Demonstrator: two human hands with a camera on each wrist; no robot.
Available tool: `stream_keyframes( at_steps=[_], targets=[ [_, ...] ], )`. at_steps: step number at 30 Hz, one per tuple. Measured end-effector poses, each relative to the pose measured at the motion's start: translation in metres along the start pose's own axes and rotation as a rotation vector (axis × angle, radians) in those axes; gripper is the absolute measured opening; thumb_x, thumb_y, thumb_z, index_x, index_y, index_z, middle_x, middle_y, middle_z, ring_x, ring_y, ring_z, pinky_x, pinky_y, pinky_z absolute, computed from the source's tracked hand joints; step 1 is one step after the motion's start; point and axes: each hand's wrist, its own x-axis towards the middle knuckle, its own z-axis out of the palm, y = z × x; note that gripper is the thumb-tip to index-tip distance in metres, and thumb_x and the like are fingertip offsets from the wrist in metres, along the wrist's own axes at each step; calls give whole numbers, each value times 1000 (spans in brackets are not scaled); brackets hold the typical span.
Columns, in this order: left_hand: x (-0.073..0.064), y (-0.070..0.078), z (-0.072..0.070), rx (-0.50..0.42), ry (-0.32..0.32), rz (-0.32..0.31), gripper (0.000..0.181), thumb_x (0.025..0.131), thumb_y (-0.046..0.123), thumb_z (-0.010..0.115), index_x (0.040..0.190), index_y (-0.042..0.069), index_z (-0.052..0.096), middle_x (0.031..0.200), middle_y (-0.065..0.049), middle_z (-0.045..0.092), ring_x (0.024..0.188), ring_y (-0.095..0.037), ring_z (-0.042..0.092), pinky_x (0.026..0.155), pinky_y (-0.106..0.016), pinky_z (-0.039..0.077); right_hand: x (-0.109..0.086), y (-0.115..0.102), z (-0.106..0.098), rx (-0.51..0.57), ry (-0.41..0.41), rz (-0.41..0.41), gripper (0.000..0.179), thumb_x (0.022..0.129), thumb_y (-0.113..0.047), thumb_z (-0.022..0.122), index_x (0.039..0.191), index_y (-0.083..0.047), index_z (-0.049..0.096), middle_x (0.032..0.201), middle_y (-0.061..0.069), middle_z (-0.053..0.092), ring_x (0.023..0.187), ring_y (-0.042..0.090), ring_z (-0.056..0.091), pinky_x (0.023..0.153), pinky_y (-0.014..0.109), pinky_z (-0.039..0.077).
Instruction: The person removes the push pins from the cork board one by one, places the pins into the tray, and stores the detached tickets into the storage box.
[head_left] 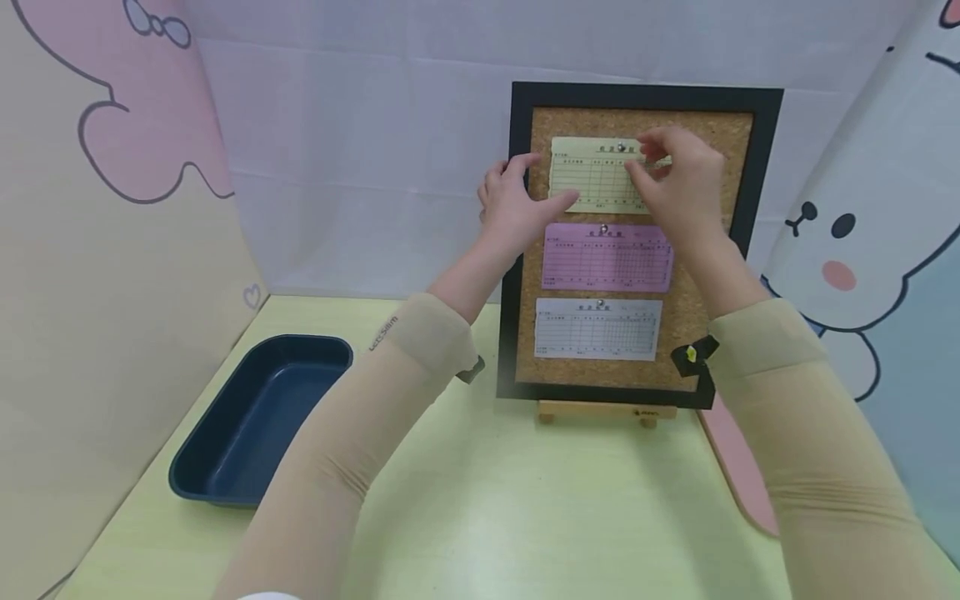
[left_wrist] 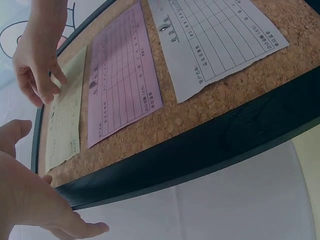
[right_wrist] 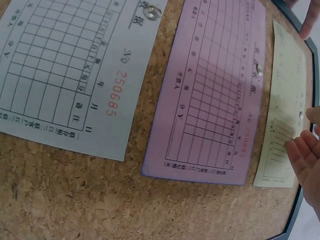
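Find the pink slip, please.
Right of centre in the head view, the pink slip is on the corkboard, below the yellow slip, above the white slip.

Three slips (head_left: pixel 606 260), three pins (head_left: pixel 603 228)

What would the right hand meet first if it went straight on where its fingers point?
Probably the yellow slip; its pin sits just left of the right hand's fingertips in the head view. Depth is unclear, so they may already touch the paper.
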Motion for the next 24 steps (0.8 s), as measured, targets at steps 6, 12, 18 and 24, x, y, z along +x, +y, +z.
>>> stream_keyframes(
  at_steps=[6, 12, 18, 24],
  targets=[
    [2, -4, 11, -45, 45, -12, 61, 83, 49, 66, 135, 31, 41, 154, 0, 15, 142, -19, 8, 111, -45, 19, 4, 6, 6, -6, -1, 36, 30, 90, -23, 63, 113, -2, 64, 98, 15, 65, 87, 20, 59, 78, 34, 50],
    [4, -4, 16, -69, 73, -9, 51, 84, 45, 67, 129, 31, 46, 156, 0, 10, 143, -19, 3, 112, -45, 15, 11, 6, 13, 11, 8, 34, 31, 89, -24, 65, 111, -2, 65, 95, 16, 63, 84, 22, 54, 77, 32, 40],
    [4, -1, 22, -72, 100, -18, 41, 83, 44, 69, 118, 29, 55, 157, -2, 4, 143, -19, -4, 112, -47, 12, 12, 5, 19, -6, 2, 70, 33, 89, -29, 65, 110, -4, 65, 94, 15, 60, 84, 24, 50, 78, 32, 38],
    [3, -3, 28, -108, 106, -41, 33, 81, 46, 70, 106, 26, 61, 157, -1, 4, 143, -19, -3, 112, -47, 11, 10, 3, 21, -43, 15, 123, 34, 89, -33, 63, 110, -6, 65, 95, 13, 58, 89, 23, 49, 78, 32, 37]
  ],
)
